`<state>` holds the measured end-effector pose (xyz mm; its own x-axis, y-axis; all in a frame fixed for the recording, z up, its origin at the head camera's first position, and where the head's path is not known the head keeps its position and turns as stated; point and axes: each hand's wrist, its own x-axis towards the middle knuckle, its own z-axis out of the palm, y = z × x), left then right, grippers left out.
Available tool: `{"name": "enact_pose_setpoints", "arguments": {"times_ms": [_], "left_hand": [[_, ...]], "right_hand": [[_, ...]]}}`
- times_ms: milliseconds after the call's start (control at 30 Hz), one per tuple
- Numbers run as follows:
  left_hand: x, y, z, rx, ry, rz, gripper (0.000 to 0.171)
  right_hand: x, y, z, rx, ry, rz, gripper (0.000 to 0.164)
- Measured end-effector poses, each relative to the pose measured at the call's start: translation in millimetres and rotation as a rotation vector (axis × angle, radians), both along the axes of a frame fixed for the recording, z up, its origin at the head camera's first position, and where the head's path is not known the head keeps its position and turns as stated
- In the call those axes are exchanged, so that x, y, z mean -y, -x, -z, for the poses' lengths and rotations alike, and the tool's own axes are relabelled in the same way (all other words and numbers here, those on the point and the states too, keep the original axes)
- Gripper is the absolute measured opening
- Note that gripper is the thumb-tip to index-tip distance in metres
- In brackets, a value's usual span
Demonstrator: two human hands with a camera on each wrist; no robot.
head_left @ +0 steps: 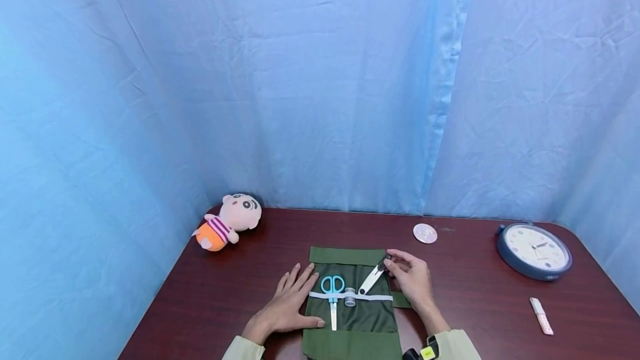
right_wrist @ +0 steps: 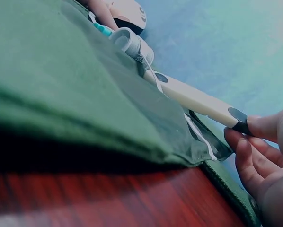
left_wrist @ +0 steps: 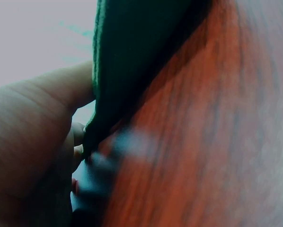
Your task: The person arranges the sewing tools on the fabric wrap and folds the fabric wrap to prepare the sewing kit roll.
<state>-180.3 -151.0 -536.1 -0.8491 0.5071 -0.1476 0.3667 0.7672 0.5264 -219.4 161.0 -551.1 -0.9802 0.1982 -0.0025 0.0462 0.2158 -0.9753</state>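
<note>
A green fabric pouch [head_left: 350, 343] lies unfolded, with a white elastic strap [head_left: 377, 297] across its middle. Under the strap sit blue-handled scissors [head_left: 333, 288] and a grey spool [head_left: 350, 297]. My left hand [head_left: 290, 304] rests spread along the pouch's left edge, its thumb and fingertips on the fabric. At the upper right, my right hand [head_left: 412, 279] pinches the black end of a slim white tool [right_wrist: 193, 101], whose exact kind I cannot tell. That tool slants down leftward, its lower end near the strap beside the spool.
A plush doll [head_left: 227, 222] lies at the table's back left. Toward the back stands a round pale disc [head_left: 425, 233] lying flat. On the right are a round clock [head_left: 535, 249] and a small white-and-pink stick-shaped item [head_left: 541, 316]. Blue curtains [head_left: 320, 99] enclose the brown table [head_left: 480, 293].
</note>
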Motion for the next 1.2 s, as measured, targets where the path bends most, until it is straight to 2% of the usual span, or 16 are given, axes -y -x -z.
{"name": "enact_pose_setpoints", "arguments": {"times_ms": [133,233,400,667,767,1033,1200], "left_hand": [[0.5,-0.2,0.0,0.0,-0.004,0.0,0.101],[0.9,0.0,-0.1,0.002,-0.009,0.001,0.101],[1.5,0.2,0.2,0.005,-0.007,0.002,0.101],[0.7,-0.2,1.4,-0.001,0.001,0.003,0.101],[0.6,-0.4,1.0,-0.004,0.004,0.003,0.101],[0.7,-0.1,0.0,-0.002,0.0,0.004,0.101],[0.6,0.4,0.6,-0.001,-0.004,0.003,0.101]], "right_hand": [[-0.7,1.8,0.9,0.005,-0.04,-0.033,0.029],[-1.0,3.2,0.2,-0.008,-0.115,-0.066,0.028],[1.4,4.7,-3.2,-0.051,-0.26,-0.111,0.029],[13.1,5.4,-8.9,-0.135,-0.378,-0.144,0.027],[16.5,4.5,-11.0,-0.155,-0.408,-0.171,0.027],[21.3,3.7,-12.5,-0.095,-0.434,-0.246,0.029],[23.8,1.3,-10.2,-0.101,-0.445,-0.294,0.029]]}}
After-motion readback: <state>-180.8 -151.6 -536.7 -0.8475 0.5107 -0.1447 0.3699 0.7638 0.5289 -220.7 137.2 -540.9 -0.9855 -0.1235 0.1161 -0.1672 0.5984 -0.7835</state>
